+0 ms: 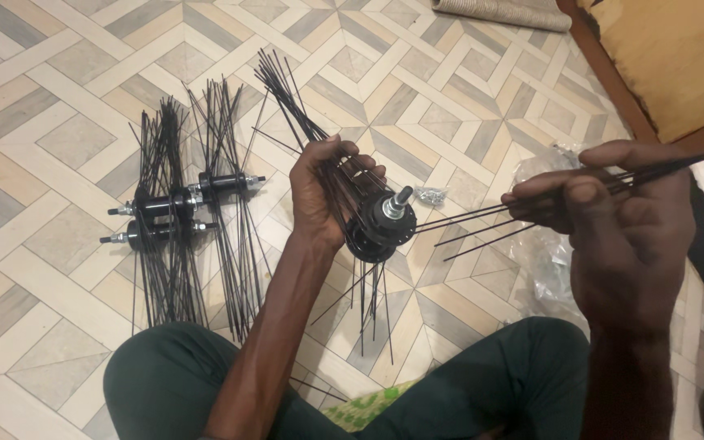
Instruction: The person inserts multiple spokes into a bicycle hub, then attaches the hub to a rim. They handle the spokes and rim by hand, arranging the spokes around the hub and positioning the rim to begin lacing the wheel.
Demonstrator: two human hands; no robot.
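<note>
Knees in dark green trousers point(482, 383) sit lowest in frame. Left to right: finished hubs with spokes point(177, 213) lie on the tiled floor point(59, 122) – left hand point(323, 191) is clamped around a black hub point(380, 224), axle turned rightward – right hand point(621, 220) pinches loose spokes point(531, 204), tips toward the flange, plastic bag point(543, 261) beneath.

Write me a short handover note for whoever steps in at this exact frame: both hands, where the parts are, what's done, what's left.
Left hand: gripping a black wheel hub, axle toward the right hand, spokes already fanning from it.
Right hand: pinching a bundle of loose spokes, tips near the hub.
Done: two spoked hubs lie on the tiled floor, left.
Left: the loose spokes are not yet in the held hub. Clear plastic bag lies under the right hand.
</note>
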